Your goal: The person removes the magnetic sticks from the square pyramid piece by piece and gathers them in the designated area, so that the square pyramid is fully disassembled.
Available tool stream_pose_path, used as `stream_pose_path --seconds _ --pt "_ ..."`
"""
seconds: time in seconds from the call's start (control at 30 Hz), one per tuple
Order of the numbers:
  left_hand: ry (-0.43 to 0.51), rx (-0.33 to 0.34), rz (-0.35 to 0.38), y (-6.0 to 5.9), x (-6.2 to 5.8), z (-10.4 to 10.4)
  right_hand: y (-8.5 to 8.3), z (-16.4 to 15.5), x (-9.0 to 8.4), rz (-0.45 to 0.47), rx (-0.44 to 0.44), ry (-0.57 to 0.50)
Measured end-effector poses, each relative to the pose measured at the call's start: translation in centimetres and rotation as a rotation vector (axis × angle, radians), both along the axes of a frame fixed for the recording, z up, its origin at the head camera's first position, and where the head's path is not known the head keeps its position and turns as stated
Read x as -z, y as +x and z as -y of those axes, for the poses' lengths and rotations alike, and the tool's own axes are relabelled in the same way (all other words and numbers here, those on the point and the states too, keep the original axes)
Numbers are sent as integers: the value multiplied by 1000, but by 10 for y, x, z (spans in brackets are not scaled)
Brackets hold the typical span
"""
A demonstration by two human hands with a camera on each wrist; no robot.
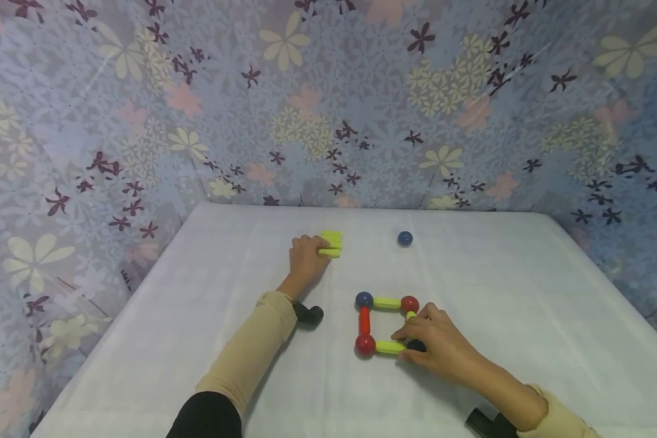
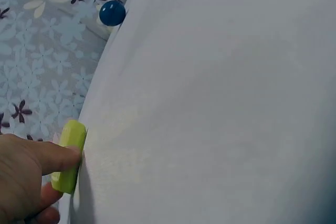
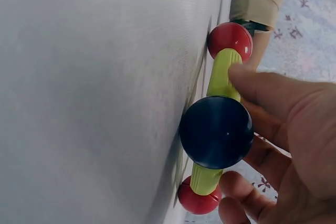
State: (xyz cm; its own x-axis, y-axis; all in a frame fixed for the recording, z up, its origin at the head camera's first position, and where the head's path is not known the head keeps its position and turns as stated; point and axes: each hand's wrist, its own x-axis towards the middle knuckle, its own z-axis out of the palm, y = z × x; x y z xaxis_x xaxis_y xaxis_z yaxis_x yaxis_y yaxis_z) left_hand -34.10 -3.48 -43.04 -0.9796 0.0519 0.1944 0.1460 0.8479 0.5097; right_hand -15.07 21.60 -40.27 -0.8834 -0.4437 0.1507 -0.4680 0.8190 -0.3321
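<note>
My left hand (image 1: 308,258) pinches a yellow-green stick (image 2: 73,132) between thumb and fingers, beside a small cluster of yellow-green sticks (image 1: 331,236) toward the back of the table. A square of sticks and balls lies nearer me: a blue ball (image 1: 364,300), two red balls (image 1: 365,345), a red stick (image 1: 364,320) and yellow-green sticks (image 1: 387,302). My right hand (image 1: 443,344) grips its near right corner around a dark blue ball (image 3: 216,132). In the right wrist view the thumb lies on a yellow-green stick (image 3: 224,72) joined to that ball. My fingers partly hide the square's right side.
A loose blue ball (image 1: 405,238) sits toward the back of the white-covered table (image 1: 498,274), right of the stick cluster. Behind the table hangs a flowered cloth (image 1: 328,109). Dark wrist mounts (image 1: 309,314) are strapped to both arms.
</note>
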Motion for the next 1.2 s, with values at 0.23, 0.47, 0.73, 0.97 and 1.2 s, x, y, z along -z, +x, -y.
stream_pose_path --seconds 0.23,0.47,0.73,0.97,1.2 --pt "135 101 -70 44 -15 -4 -2 -1 2 23 -6 -24" --pt "238 447 30 136 -19 -4 -6 1 2 49 -20 -38" --pt "196 441 128 175 -1 -8 -8 5 4 47 -46 -60" --pt "191 409 27 180 4 -11 -8 8 5 43 -32 -59" --pt "189 384 -16 183 8 -14 -9 8 4 47 -34 -63"
